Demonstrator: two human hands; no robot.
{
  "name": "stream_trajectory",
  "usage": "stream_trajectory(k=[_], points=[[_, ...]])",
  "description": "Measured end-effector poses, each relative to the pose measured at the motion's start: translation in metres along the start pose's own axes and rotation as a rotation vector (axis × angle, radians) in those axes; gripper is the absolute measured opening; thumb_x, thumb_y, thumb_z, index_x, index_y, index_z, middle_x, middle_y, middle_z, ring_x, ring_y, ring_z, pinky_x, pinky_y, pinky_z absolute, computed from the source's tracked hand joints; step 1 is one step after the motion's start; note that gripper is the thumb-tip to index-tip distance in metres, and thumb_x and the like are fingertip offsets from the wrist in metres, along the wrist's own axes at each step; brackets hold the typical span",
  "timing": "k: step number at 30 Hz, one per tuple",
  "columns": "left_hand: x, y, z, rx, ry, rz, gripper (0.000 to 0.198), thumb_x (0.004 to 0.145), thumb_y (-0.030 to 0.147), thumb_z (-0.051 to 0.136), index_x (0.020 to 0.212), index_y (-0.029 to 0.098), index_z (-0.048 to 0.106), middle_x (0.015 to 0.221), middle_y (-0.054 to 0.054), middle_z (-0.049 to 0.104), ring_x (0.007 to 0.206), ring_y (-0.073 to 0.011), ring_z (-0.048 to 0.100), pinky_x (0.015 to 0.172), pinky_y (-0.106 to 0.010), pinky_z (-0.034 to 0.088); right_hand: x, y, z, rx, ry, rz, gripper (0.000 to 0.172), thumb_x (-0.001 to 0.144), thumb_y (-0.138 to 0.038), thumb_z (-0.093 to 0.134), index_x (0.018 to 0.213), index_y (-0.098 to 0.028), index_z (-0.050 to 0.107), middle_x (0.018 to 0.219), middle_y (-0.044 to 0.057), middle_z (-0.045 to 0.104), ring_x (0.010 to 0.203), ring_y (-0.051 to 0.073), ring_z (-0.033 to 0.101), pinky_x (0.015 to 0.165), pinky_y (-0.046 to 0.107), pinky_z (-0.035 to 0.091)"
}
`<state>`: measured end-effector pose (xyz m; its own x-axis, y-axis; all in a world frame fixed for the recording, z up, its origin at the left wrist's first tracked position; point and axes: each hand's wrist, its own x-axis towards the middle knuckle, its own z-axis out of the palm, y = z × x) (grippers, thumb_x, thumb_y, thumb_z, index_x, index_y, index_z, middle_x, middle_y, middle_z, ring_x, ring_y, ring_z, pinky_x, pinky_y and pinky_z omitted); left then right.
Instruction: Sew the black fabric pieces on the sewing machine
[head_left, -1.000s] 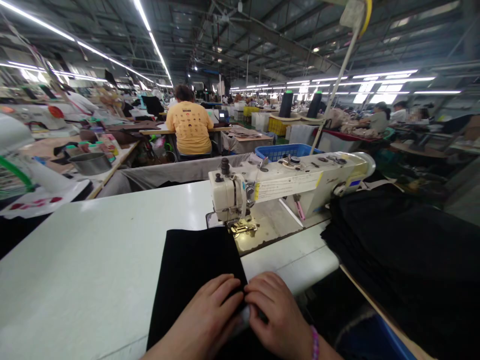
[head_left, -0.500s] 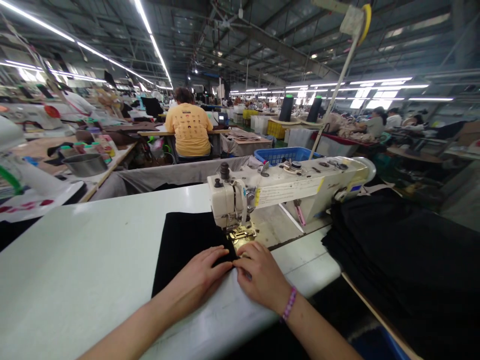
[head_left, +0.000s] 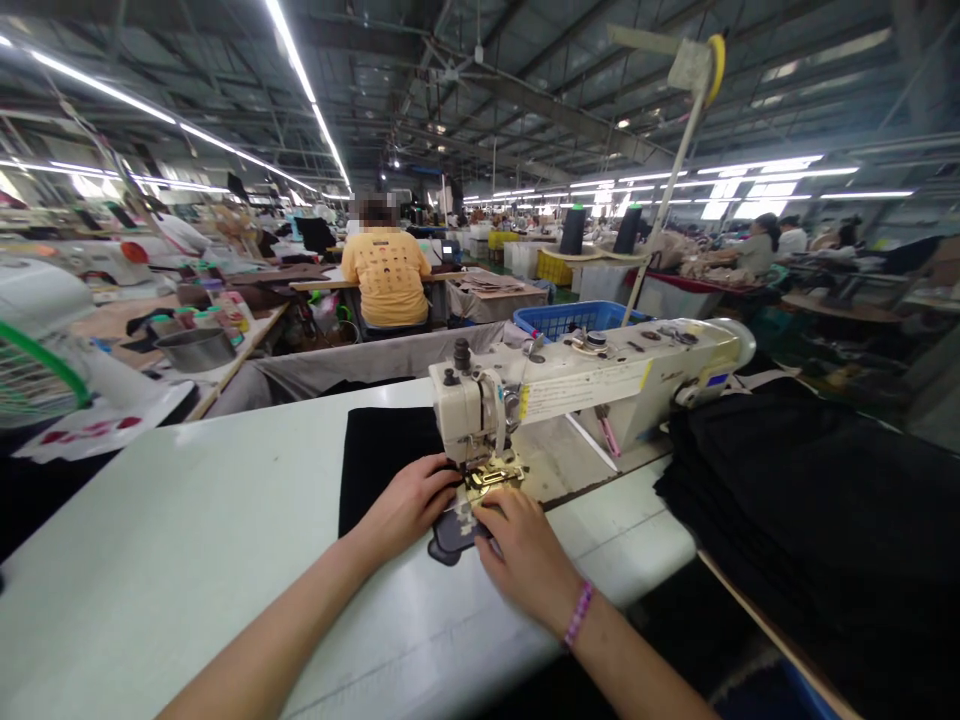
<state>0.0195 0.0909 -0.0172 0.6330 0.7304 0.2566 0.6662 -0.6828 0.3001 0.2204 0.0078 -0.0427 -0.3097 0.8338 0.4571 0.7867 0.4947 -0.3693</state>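
A black fabric piece [head_left: 382, 455] lies flat on the pale sewing table, its right edge at the needle of the sewing machine [head_left: 461, 410]. My left hand [head_left: 412, 500] rests over the fabric's near right part, thumb and forefinger closed together at the edge by the presser foot. Close to the brass guide [head_left: 495, 475] is my right hand [head_left: 521, 545], a purple beaded bracelet on its wrist. Its fingers are bent but apart, with nothing visible between them, and the fingertips touch the plate area. A dark plate [head_left: 450, 530] shows between both hands.
A stack of black fabric [head_left: 817, 500] stands at the right. Beyond the machine are a blue basket [head_left: 570, 318] and a seated person [head_left: 386, 275] in a yellow shirt. White tweezers-like sticks and a pink-handled tool [head_left: 609, 435] lie beneath the arm. A fan [head_left: 45, 370] stands left.
The fabric has moved away from me, past the needle, uncovering the dark plate. My left hand has gone forward with it; my right hand has come apart from the left. The view has shifted slightly.
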Motion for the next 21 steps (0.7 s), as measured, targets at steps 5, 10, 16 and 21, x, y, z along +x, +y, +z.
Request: stream_trajectory(k=[5,10,16,21], points=[[0.007,-0.012,0.011,0.079,0.074,-0.278,0.041,0.101,0.029,0.033,0.134,0.023,0.057,0.147,-0.013,0.055,0.141,-0.0338,0.043,0.113,-0.069,0.027,-0.024,-0.01,0.003,0.02,0.027,-0.025,0.035,0.085,-0.009,0.066,0.12,-0.017,0.063,0.12,0.012,0.065,0.113,0.028,0.058,0.103,0.047,0.047],[-0.019,0.013,0.012,0.182,0.052,-0.395,0.046,0.096,0.032,0.048,0.137,0.013,0.055,0.151,-0.022,0.047,0.143,-0.0434,0.036,0.11,-0.07,0.028,-0.023,-0.015,-0.003,0.055,0.017,-0.073,0.022,0.088,-0.008,0.061,0.107,-0.018,0.068,0.108,0.009,0.071,0.1,0.025,0.064,0.096,0.046,0.051],[-0.046,0.034,-0.02,0.263,-0.049,-0.397,0.034,0.097,0.04,0.047,0.098,0.018,0.072,0.11,-0.015,0.071,0.107,-0.0344,0.065,0.099,-0.052,0.045,-0.027,-0.031,0.01,0.067,-0.026,-0.151,0.041,0.095,-0.023,0.059,0.135,-0.015,0.057,0.141,0.013,0.06,0.131,0.031,0.052,0.111,0.051,0.042],[-0.001,-0.013,-0.035,0.314,0.021,-0.63,0.031,0.1,0.03,0.047,0.122,0.014,0.061,0.125,-0.015,0.063,0.116,-0.0304,0.059,0.097,-0.053,0.048,-0.031,-0.039,0.02,0.072,-0.051,-0.141,0.04,0.095,-0.027,0.063,0.132,-0.014,0.059,0.138,0.013,0.063,0.127,0.031,0.054,0.111,0.053,0.041]])
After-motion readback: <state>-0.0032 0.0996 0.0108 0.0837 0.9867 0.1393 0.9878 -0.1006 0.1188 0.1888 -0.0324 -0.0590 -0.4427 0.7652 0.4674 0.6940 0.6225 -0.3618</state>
